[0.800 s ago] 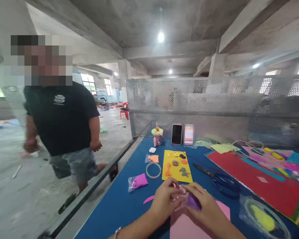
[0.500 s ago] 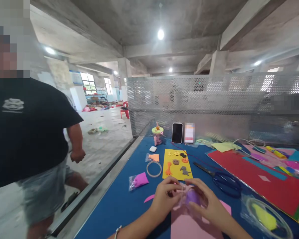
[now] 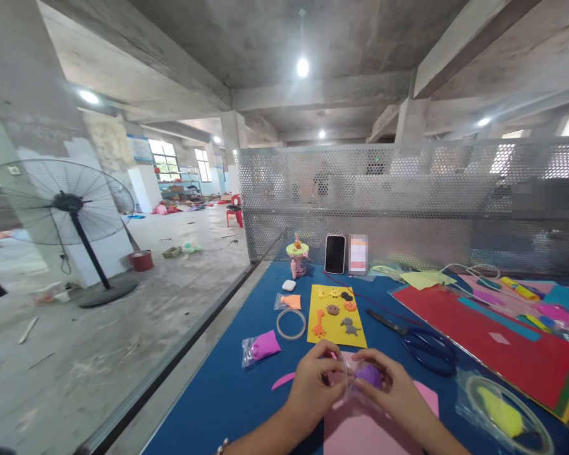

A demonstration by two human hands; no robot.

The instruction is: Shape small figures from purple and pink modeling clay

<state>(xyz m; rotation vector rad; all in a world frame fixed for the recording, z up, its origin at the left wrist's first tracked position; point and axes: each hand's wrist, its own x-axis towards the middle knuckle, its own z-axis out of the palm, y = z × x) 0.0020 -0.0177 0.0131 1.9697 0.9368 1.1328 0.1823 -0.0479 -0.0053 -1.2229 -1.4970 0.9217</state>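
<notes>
While fingers of the left hand pinch the clear wrapper, those of the right hand grip the purple lump, apparently steadying it. Both are above the pink sheet.

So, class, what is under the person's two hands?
Below the left hand and right hand lies a pink sheet on the blue tabletop. The hands and purple lump hide part of it, so anything there cannot be seen.
</notes>
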